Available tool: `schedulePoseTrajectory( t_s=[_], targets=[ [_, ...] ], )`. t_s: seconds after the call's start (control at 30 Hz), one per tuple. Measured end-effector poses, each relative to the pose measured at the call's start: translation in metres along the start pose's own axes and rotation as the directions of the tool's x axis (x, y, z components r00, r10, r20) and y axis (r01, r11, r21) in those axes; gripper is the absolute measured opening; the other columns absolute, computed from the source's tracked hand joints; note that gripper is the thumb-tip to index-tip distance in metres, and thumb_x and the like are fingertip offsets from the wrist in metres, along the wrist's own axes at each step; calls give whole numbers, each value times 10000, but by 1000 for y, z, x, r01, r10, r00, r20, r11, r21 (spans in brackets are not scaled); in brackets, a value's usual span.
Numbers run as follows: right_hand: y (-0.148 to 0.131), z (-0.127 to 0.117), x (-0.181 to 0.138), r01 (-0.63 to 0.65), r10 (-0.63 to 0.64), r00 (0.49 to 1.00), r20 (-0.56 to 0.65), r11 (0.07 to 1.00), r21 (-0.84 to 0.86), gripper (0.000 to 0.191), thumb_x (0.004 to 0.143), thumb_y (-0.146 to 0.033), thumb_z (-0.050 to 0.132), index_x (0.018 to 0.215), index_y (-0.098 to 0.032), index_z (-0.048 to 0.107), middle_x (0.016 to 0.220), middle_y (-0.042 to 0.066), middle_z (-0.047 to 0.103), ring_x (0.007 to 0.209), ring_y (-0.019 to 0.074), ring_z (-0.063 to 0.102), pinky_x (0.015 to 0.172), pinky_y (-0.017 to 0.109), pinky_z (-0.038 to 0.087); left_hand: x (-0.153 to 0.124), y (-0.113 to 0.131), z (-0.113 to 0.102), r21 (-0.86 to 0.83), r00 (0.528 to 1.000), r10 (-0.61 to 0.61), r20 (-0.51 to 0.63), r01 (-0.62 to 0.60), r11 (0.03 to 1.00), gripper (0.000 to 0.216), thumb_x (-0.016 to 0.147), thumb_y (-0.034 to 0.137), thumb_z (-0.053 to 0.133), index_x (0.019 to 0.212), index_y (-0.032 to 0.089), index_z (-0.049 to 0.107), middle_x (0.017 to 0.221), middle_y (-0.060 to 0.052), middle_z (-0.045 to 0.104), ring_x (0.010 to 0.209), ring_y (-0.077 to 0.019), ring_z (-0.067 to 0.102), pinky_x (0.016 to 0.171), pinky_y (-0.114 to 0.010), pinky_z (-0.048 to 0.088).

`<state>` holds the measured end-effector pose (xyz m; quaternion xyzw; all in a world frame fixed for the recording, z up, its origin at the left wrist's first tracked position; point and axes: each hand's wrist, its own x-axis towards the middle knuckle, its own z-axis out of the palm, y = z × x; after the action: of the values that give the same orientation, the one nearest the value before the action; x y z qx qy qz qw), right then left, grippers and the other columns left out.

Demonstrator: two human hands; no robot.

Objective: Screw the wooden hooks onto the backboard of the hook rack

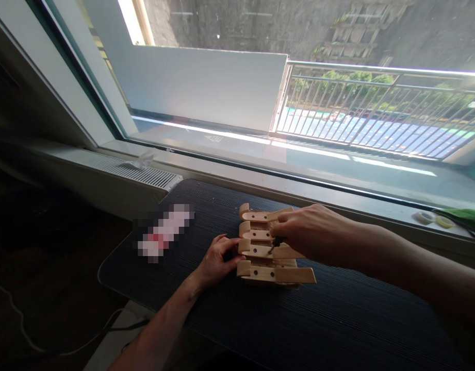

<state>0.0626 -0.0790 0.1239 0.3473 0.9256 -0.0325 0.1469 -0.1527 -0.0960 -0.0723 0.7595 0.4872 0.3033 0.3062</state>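
A light wooden rack (256, 273) of several side-by-side strips with curled left ends lies on the dark table. Dark round screws or holes show along its strips. My left hand (217, 260) is at the rack's left end, with thumb and forefinger closed on the curled ends of the middle strips. My right hand (312, 229) is over the rack's right side, its fingers wrapped round a short dark screwdriver (275, 243). The tool's tip points down at the right-hand hole of the third strip from the back. My fingers hide most of its handle.
The black tabletop (357, 309) stands against the window sill (229, 175). A blurred-out pink and white item (171, 226) lies at its left. A white radiator (132, 170) adjoins the table's back left. Small items and green stuff (463, 215) lie at right.
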Motion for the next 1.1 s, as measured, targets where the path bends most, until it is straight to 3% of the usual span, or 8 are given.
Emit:
schedulePoseTrajectory(
  t_s=[0.3, 0.47, 0.57, 0.87, 1.1],
  targets=[
    [-6, 2, 2, -71, 75, 996, 44, 994, -85, 171, 828, -79, 483, 753, -146, 621, 656, 22, 632, 518, 116, 537, 464, 247, 240, -1, 1, -1, -1, 1000, -5, -3, 5, 1000, 361, 765, 226, 615, 1126, 220, 626, 1076, -13, 694, 1050, -200, 597, 1088, -420, 327],
    [-5, 2, -1, -11, 10, 998, -56, 999, -32, 199, 780, -51, 506, 848, -188, 632, 785, 20, 666, 614, 123, 577, 489, 233, 258, -1, -1, 0, 3, 1000, 6, -8, -6, 1000, 366, 764, 228, 614, 1129, 226, 624, 1059, -8, 699, 1045, -199, 596, 1086, -419, 328],
    [-2, 2, -1, 35, -35, 999, -10, 999, 0, 226, 764, -21, 498, 780, -192, 644, 740, 8, 659, 601, 118, 558, 506, 232, 268, -1, -1, 0, 8, 1000, 5, -13, -5, 1000, 364, 763, 231, 615, 1127, 228, 626, 1072, -8, 695, 1050, -201, 595, 1084, -418, 332],
    [-4, 2, -1, -36, 37, 998, 41, 998, -47, 199, 815, -26, 473, 732, -144, 611, 671, 8, 630, 484, 92, 482, 460, 243, 250, 0, 2, 0, 5, 1000, -12, -10, 12, 1000, 369, 763, 234, 624, 1132, 223, 626, 1038, -12, 705, 1022, -202, 609, 1074, -424, 344],
    [1, 2, -2, 9, -9, 999, -38, 1000, -3, 219, 767, -45, 510, 824, -203, 650, 739, 3, 656, 620, 127, 573, 490, 242, 260, 0, 0, 0, 5, 1000, 0, -3, 0, 1000, 360, 763, 228, 613, 1122, 224, 628, 1078, -13, 694, 1049, -203, 596, 1092, -425, 318]
  ],
)
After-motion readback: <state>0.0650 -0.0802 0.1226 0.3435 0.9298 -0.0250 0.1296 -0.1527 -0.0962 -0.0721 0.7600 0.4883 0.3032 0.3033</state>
